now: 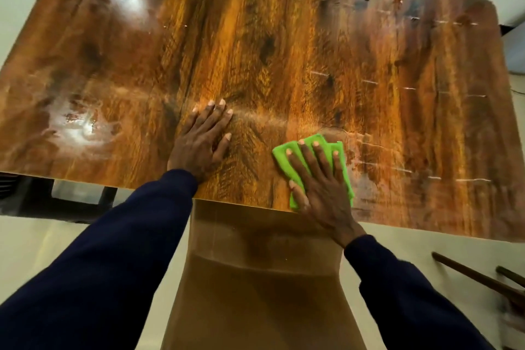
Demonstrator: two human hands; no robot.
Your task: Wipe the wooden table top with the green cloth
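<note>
A glossy wooden table top (284, 45) fills most of the view. A folded bright green cloth (287, 162) lies on it near the front edge, right of centre. My right hand (321, 182) presses flat on the cloth with spread, straight fingers. My left hand (201, 139) rests flat on the bare wood to the left of the cloth, fingers straight. Damp smears and streaks show on the right side of the table top.
A brown panel of the table's base (264, 278) stands below the front edge, between my arms. Dark wooden chair parts (483, 278) show at the lower right, and a dark frame (71, 202) sits under the table's left front edge. Pale floor surrounds the table.
</note>
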